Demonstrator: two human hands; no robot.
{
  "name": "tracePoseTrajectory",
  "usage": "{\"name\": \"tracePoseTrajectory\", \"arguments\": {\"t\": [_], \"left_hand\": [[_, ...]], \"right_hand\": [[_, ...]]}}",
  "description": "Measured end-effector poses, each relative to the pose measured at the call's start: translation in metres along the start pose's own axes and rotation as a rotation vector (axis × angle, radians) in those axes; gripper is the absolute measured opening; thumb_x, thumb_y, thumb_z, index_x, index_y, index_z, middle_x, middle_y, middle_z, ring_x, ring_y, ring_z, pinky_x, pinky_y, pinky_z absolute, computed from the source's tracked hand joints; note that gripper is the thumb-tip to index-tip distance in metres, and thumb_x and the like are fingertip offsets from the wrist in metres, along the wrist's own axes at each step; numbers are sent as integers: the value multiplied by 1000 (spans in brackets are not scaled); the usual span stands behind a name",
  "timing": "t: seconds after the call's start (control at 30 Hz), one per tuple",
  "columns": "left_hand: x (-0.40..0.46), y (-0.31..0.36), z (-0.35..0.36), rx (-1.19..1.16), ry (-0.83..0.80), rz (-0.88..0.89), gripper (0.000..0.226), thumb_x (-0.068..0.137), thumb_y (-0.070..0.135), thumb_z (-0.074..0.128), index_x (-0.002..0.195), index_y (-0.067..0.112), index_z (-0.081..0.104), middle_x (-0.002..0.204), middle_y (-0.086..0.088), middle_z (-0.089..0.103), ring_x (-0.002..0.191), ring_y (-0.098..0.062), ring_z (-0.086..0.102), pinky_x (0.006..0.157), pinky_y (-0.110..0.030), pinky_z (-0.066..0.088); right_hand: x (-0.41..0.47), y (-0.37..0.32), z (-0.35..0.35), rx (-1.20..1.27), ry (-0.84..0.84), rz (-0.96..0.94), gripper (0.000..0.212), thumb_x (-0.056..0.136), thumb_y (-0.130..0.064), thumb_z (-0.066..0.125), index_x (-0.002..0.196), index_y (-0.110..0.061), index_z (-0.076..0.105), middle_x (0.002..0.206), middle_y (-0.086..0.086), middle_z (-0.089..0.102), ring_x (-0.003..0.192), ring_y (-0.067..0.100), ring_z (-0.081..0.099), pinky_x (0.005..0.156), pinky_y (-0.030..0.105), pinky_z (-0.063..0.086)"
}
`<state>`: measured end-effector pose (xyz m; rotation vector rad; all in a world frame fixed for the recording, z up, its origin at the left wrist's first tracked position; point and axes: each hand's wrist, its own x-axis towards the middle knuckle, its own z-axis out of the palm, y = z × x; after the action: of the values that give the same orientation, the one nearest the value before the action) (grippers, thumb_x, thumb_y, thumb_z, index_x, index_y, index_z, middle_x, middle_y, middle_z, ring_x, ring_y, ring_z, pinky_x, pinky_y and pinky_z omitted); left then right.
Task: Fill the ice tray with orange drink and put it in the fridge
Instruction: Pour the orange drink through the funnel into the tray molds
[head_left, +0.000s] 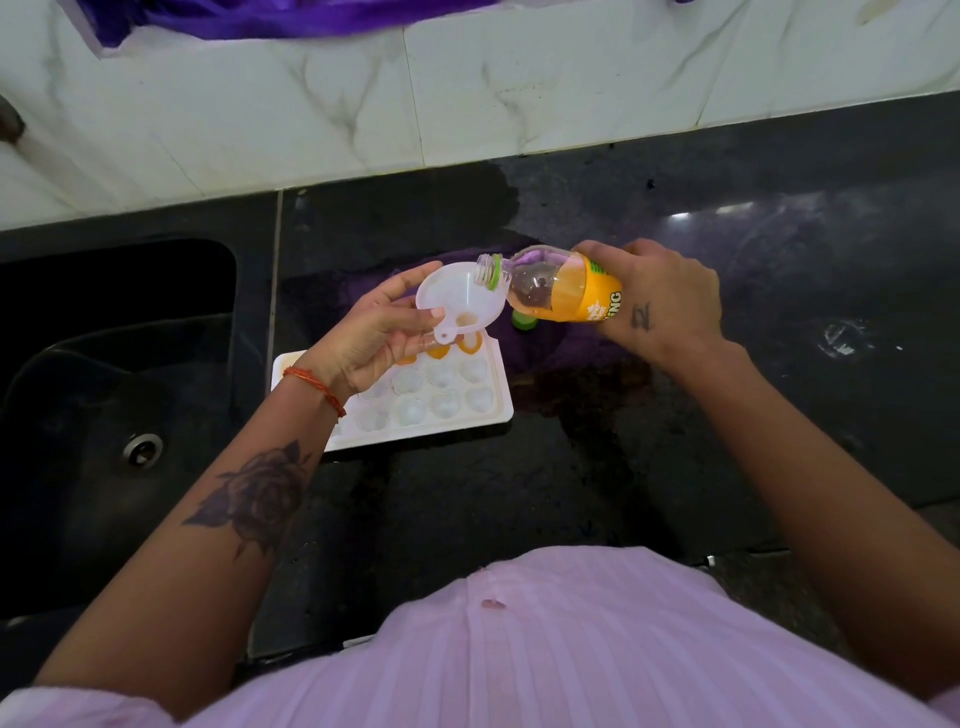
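Two hands grip: left hand (371, 332) the funnel (457, 301), right hand (660, 296) the bottle (561, 286).

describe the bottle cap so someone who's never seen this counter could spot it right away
Start at the white ice tray on the black counter beside the sink. Just past the tray's far right corner, under the tilted orange drink bottle, lies the small green cap. It is the only loose green thing on the counter.

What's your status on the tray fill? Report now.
Left hand holds funnel over ice tray. Right hand tips bottle into it. Far row orange, the rest clear. Green cap behind tray, nothing blocking.
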<state>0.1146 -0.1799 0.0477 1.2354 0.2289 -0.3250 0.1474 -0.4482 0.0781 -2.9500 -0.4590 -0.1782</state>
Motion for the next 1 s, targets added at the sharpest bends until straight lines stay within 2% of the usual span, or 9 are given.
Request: {"name": "tracePoseTrajectory", "arguments": {"t": [0.1, 0.23, 0.3, 0.43, 0.57, 0.63, 0.77, 0.9, 1.0], "left_hand": [[-4, -1, -3, -38, -1, 21, 54, 84, -9, 57, 133, 12, 51, 123, -11, 61, 85, -22, 72, 53, -21, 55], [-14, 1, -15, -40, 20, 65, 55, 83, -7, 59, 134, 13, 51, 122, -6, 61, 106, -27, 66, 67, -29, 59], [-22, 3, -23, -41, 34, 74, 55, 83, -6, 59, 134, 13, 51, 124, -7, 61, 110, -29, 64, 70, -30, 59], [-44, 10, -46, -49, 45, 106, 58, 79, -5, 62, 133, 14, 51, 128, -8, 59, 112, -29, 63, 73, -32, 59], [-71, 14, -77, -82, 93, 128, 66, 72, -2, 65, 135, 13, 50, 118, -4, 67, 110, -29, 65, 70, -31, 59], [-84, 13, -93, -73, 125, 145, 65, 72, -2, 65, 133, 14, 51, 120, -4, 65, 109, -27, 65, 70, -30, 59], [-102, 7, -117, -85, 150, 157, 61, 70, -2, 65, 127, 16, 55, 110, -1, 71, 104, -25, 68, 70, -29, 59], [-110, 0, -128, -71, 176, 137, 60, 67, 0, 68, 123, 19, 57, 117, -6, 66, 103, -25, 68, 72, -32, 59], [-115, -4, -136, -81, 177, 123, 62, 67, 0, 69, 124, 18, 56, 120, -8, 63, 103, -26, 68, 72, -32, 59]], "right_hand": [[-2, -3, -1, 28, -2, -4, 69, 73, -35, 72, 134, -39, 40, 111, 7, 59, 98, 34, 58, 76, 41, 46], [-2, -14, -5, 49, 12, -32, 71, 72, -35, 74, 134, -39, 40, 112, 8, 59, 99, 34, 58, 77, 40, 45], [-3, -24, -7, 69, 13, -55, 72, 71, -34, 74, 135, -37, 40, 113, 9, 59, 100, 34, 57, 78, 42, 45], [-5, -48, -8, 97, 16, -108, 75, 71, -34, 75, 136, -36, 39, 114, 9, 59, 102, 34, 56, 79, 43, 45], [-6, -78, -5, 131, 11, -155, 72, 72, -38, 74, 135, -36, 40, 114, 8, 59, 102, 32, 57, 79, 42, 46], [-7, -93, -1, 138, 4, -176, 71, 72, -38, 74, 134, -38, 40, 113, 6, 60, 101, 30, 57, 78, 40, 47], [-11, -118, 4, 144, -1, -196, 73, 69, -31, 75, 133, -39, 41, 113, 5, 60, 101, 30, 57, 74, 37, 43], [-13, -136, 9, 143, -18, -191, 75, 67, -27, 75, 133, -40, 42, 113, 3, 60, 99, 29, 58, 70, 34, 41], [-15, -146, 13, 116, -17, -195, 75, 68, -28, 75, 133, -40, 41, 116, 4, 59, 99, 30, 58, 73, 37, 44]]}}
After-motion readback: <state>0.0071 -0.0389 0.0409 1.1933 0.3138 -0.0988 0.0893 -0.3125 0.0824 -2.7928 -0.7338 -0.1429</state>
